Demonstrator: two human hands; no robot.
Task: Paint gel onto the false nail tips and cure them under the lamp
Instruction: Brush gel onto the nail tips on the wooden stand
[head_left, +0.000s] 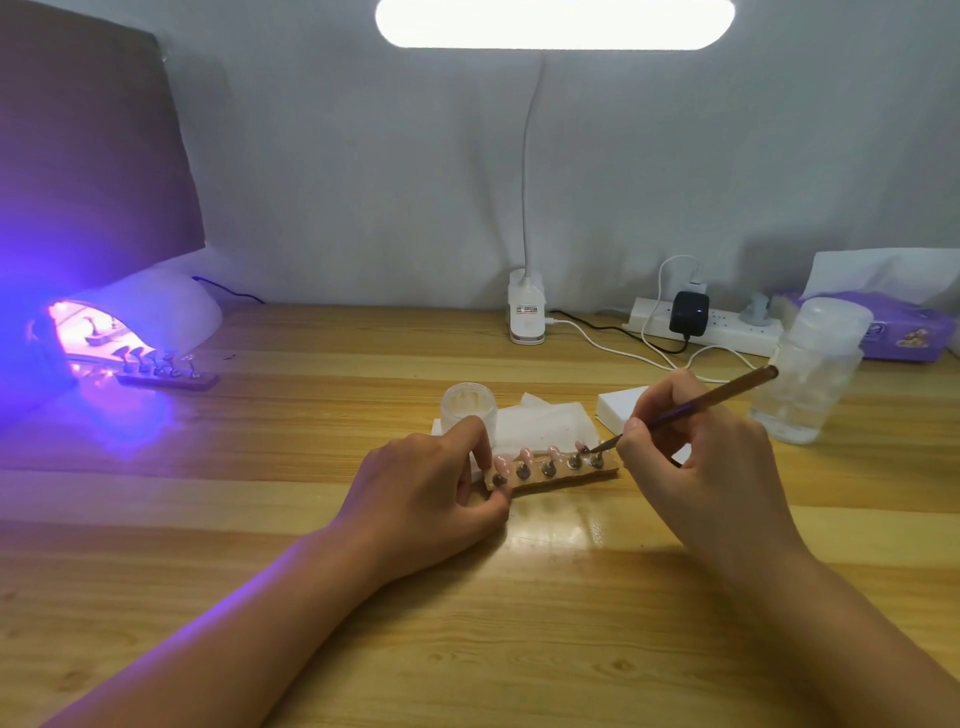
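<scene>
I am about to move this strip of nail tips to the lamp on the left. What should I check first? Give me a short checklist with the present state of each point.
1. Holder held steady: the left hand pinches the left end of the holder. Ok.
2. Brush clear of the tips: the brush in the right hand touches a nail tip near the right end. Not ok.
3. Lamp on: the lamp glows violet. Ok.
4. Space at the lamp: a second holder sits at its opening. Not ok.
5. Every tip coated: cannot tell.
</scene>
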